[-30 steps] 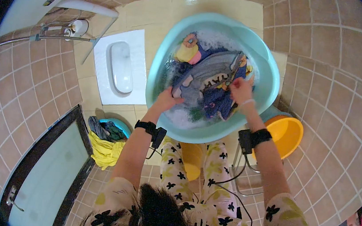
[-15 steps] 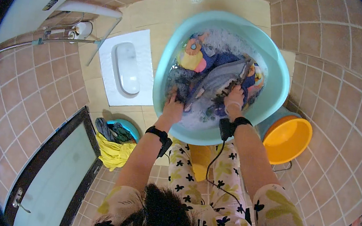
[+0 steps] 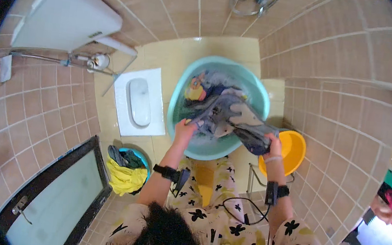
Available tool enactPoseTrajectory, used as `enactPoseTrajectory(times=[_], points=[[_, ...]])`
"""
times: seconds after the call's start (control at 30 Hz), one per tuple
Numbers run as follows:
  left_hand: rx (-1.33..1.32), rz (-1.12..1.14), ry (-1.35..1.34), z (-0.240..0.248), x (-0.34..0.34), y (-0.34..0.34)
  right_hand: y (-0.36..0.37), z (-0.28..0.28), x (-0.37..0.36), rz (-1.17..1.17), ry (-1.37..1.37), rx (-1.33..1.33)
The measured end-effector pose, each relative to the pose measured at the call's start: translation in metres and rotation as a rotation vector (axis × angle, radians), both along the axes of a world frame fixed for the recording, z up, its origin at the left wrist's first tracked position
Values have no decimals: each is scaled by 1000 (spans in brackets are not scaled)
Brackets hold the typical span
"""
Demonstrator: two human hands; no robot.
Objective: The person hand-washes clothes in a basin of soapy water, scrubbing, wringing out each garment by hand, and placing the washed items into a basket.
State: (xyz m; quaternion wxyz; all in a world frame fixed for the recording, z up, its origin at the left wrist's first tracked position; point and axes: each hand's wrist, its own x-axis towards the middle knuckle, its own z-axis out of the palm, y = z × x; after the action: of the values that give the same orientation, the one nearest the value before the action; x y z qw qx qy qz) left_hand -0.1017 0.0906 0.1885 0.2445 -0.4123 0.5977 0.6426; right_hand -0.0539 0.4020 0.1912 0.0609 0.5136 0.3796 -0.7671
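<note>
A wet grey-blue garment (image 3: 223, 113) with a pale patch is stretched between my two hands, over a light teal tub (image 3: 180, 79). My left hand (image 3: 186, 130) grips its left edge at the tub's near-left rim. With my right hand (image 3: 273, 145) I hold the other end beyond the tub's right rim, in front of the orange basin (image 3: 296, 153). Part of the garment still lies in the sudsy water. Behind it in the tub are a yellow and pink item (image 3: 194, 92) and dark cloth (image 3: 217, 80).
A white squat toilet (image 3: 139, 104) is set in the floor left of the tub. Nearer, a blue basin (image 3: 146, 158) holds yellow cloth (image 3: 124, 177) and dark clothes. A metal stand (image 3: 254, 175) is by the orange basin. A door (image 3: 54, 203) is at lower left.
Both hands have come up out of the water with the garment, now spread between them. My right hand has moved right, past the tub's rim. The view has shifted.
</note>
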Motion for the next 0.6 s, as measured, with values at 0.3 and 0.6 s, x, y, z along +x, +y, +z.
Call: enactPoseTrajectory(times=[0.3, 0.6], points=[[196, -187, 479, 295, -31, 22, 13, 348, -37, -86, 312, 144], [470, -332, 970, 550, -52, -14, -7, 630, -66, 316, 948, 612]])
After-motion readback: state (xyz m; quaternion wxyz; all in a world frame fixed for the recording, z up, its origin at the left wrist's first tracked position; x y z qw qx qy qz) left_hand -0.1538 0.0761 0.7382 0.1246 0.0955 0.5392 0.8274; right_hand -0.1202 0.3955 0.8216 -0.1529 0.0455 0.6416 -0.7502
